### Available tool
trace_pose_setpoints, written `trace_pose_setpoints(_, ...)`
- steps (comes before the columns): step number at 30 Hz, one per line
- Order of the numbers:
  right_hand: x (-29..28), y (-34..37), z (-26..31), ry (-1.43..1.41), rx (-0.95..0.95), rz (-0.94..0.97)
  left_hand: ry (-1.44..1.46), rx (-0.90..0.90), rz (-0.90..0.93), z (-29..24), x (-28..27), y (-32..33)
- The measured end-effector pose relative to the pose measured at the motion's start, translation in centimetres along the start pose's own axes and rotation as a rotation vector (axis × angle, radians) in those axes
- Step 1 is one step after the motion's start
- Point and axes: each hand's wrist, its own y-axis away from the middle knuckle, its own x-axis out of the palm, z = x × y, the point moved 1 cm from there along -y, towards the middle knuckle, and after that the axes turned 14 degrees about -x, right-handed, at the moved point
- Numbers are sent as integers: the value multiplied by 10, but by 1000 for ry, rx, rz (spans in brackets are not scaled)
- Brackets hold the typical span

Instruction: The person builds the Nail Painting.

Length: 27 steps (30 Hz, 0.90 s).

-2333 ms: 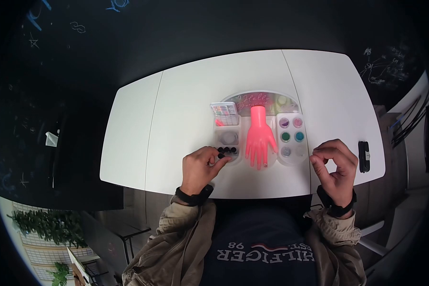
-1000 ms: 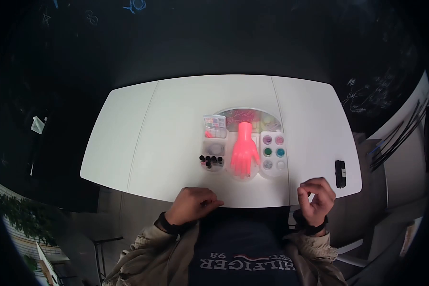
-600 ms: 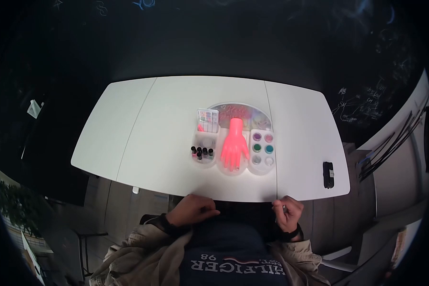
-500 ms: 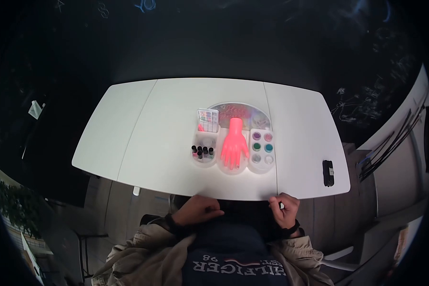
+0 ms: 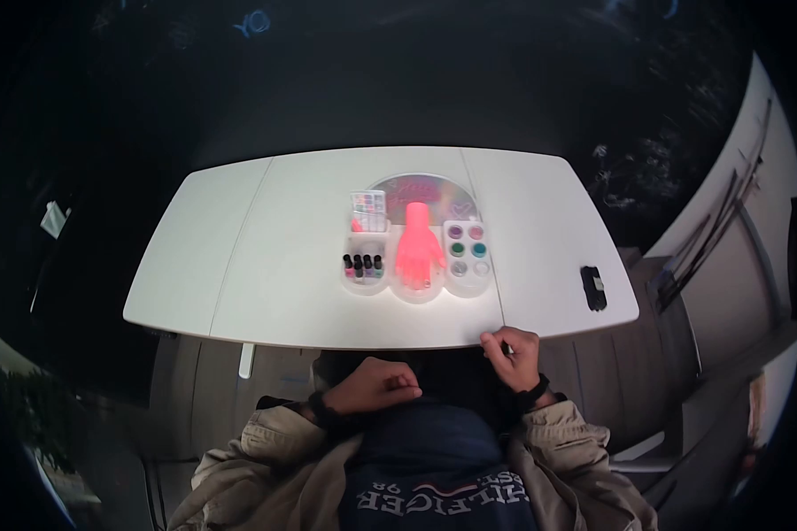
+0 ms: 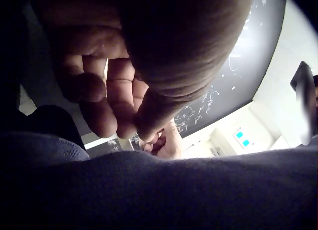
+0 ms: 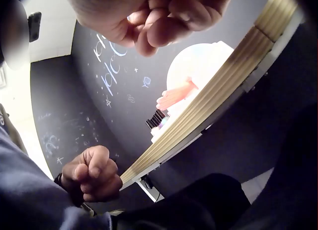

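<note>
My left hand hangs in front of the table's near edge, by the dark shirt, its fingers loosely curled and holding nothing. At the near edge on the right, my right hand is loosely curled too, with nothing visible in it. In the middle of the table stands a white nail kit tray bearing a pink model hand, fingers toward me. Several black-capped nail polish bottles stand in its left part, below a small clear case. Round pots of coloured glitter fill the right part.
The white table has a curved near edge. A black case-like object lies at its right end. A rounded shiny panel with lettering rises behind the model hand. Dark chalkboard walls surround the table.
Both hands have drawn back from beside the nail kit to the table's near edge, the left one below it. The head view has shifted, so the table sits farther off.
</note>
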Motion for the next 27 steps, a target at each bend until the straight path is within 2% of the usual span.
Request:
trace_pose_setpoints(16,7,10,-3,-1,-5,19,-10,101,-57,4,4,4)
trace_pose_setpoints(23,6,6,-4,-1,11,-1,-38,99,-54,1,-2,1)
trace_pose_setpoints(27,5,6,-6,16,7,8,-37,37,-67,-2,-1,3)
